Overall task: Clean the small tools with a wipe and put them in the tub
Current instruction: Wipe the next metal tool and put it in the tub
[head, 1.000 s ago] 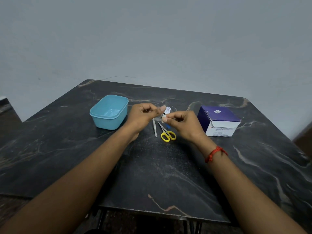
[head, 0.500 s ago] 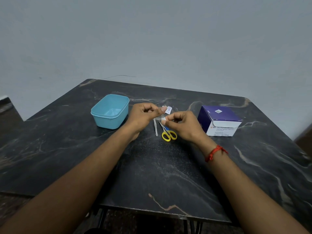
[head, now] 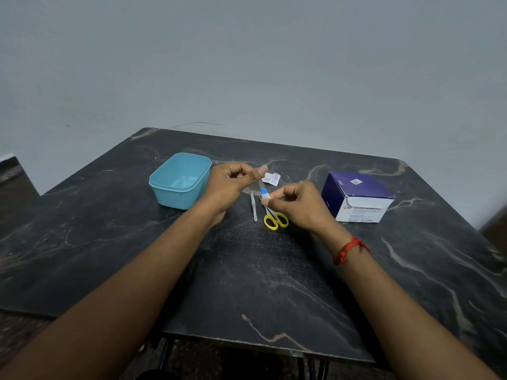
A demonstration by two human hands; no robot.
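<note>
Currently the left hand (head: pixel 230 185) and right hand (head: pixel 299 205) each pinch one end of a thin pale wipe (head: pixel 258 185), which looks light and limp. Just below the grips lie a slim metal tool (head: pixel 253 208) and yellow-handled scissors (head: pixel 275 220): stiff and probably slick, best taken by the handles. The light-blue plastic tub (head: pixel 175 197) sits left of the grips.

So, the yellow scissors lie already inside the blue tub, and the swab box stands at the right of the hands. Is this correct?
Not quite. The head view shows the yellow scissors on the table, near the right hand; the blue tub looks empty. The swab box does stand at the right of the hands.
</note>
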